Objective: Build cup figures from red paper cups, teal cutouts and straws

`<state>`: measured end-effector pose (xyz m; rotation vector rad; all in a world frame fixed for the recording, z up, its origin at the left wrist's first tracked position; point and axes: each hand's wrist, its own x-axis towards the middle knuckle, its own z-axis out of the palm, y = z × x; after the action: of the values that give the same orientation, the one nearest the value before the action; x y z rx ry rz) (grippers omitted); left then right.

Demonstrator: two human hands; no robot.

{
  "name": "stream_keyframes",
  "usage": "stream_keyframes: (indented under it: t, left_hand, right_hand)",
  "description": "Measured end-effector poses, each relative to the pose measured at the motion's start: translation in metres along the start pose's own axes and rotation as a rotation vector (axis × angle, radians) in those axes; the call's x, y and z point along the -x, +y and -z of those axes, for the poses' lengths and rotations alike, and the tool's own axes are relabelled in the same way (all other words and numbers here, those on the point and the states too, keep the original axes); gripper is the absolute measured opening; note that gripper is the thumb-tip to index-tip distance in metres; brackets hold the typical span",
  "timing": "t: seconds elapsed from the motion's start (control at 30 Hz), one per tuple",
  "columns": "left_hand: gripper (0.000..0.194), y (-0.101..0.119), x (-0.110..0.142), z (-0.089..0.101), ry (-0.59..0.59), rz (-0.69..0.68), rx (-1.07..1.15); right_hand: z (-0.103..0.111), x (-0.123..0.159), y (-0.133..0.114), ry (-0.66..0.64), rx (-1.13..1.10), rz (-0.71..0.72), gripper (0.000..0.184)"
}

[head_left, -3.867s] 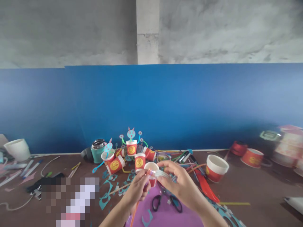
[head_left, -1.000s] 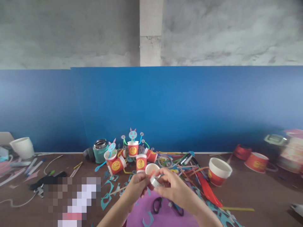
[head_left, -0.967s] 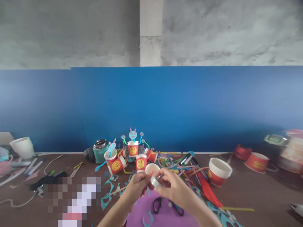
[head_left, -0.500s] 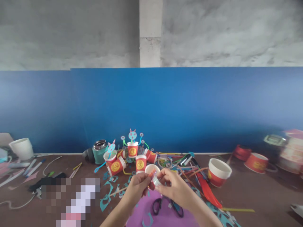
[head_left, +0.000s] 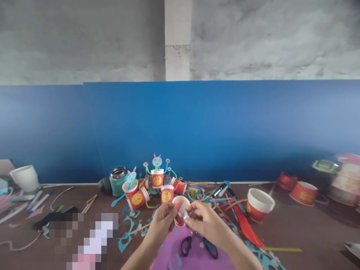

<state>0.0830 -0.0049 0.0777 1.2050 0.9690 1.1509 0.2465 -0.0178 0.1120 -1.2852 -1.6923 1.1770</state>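
Observation:
My left hand (head_left: 163, 219) pinches a small orange-pink strip (head_left: 178, 204) between thumb and fingers. Close beside it, my right hand (head_left: 204, 217) is closed on a small shiny, whitish clear piece (head_left: 185, 215); its exact kind is too blurred to tell. The two pieces nearly meet, and I cannot tell whether they are joined. Just behind my fingers stands a red and white paper cup (head_left: 184, 200), its mouth facing me, partly hidden by my hands. Below them, scissors with black handles (head_left: 186, 245) lie on a purple sheet (head_left: 165, 251).
Several red paper cups stand or lie behind, one bearing a blue cat-like paper figure (head_left: 157, 161). A teal flask (head_left: 118, 183) is to their left. On the right are a larger paper cup (head_left: 260, 206) and a red strip (head_left: 247, 227). Blue paper scraps (head_left: 126, 230) litter the brown table.
My hands stay close together with slight finger movement. The shiny piece in my right hand has turned a little, and the orange-pink strip shows more clearly above my left fingertips.

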Motion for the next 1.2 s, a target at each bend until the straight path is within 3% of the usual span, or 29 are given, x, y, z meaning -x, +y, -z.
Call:
stream_keyframes:
  t: [0.13,0.3,0.5,0.6,0.83,1.03,1.2]
  left_hand:
    - [0.042,0.002,0.002,0.000,-0.033,0.015,0.070]
    - [0.040,0.005,0.004,0.001,-0.205,0.067,0.064]
    - [0.038,0.005,0.007,0.002,-0.320,0.105,-0.030]
    - [0.033,0.007,0.011,0.000,-0.361,0.112,-0.054]
    - [0.022,0.014,0.021,-0.007,-0.445,0.128,-0.111]
    - [0.031,0.006,0.017,-0.006,-0.341,0.226,-0.194]
    - [0.025,0.001,0.016,-0.006,-0.382,0.285,-0.180]
  right_hand:
    - [0.000,-0.005,0.013,-0.035,-0.074,0.040,0.025]
    - [0.006,-0.009,0.018,-0.175,-0.322,0.006,0.041]
    - [0.009,-0.009,0.006,-0.037,-0.621,-0.229,0.045]
    - [0.007,-0.011,0.005,-0.013,-0.691,-0.271,0.042]
    - [0.009,-0.012,0.007,-0.035,-0.671,-0.260,0.037]
    - [0.006,-0.003,-0.002,-0.038,-0.385,-0.016,0.042]
    - [-0.001,-0.001,-0.004,-0.076,-0.246,0.071,0.034]
